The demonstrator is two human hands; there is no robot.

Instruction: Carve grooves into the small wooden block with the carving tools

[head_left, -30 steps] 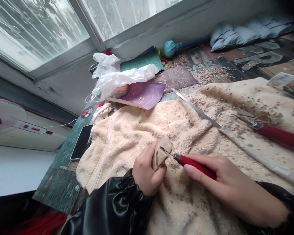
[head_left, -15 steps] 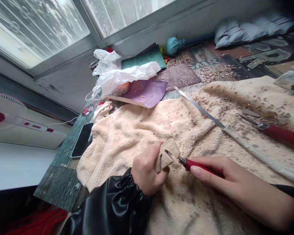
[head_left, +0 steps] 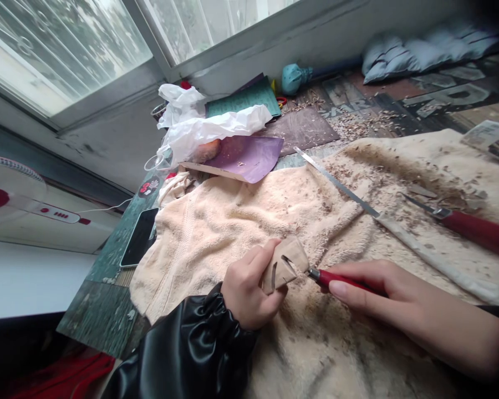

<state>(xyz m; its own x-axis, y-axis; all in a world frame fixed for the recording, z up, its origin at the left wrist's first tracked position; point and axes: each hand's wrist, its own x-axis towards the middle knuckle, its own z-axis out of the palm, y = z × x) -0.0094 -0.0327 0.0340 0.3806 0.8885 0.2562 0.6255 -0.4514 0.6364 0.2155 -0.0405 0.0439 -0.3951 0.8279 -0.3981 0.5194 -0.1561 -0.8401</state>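
Note:
A small pale wooden block with curved cuts in its face is gripped by my left hand, its fingers wrapped round the lower left part. My right hand is closed on the red handle of a carving tool. The tool's metal ferrule is beside the block's right edge, and its tip is hard to make out against the block. Both hands are above a cream towel scattered with wood shavings.
A second red-handled knife and a long metal strip lie on the towel to the right. Behind are purple paper, a white plastic bag and a blue-wrapped object. A phone lies left; a fan stands beyond.
The tool and my right hand have shifted slightly right. The block has turned or tilted a little in my left hand, showing its cut face more.

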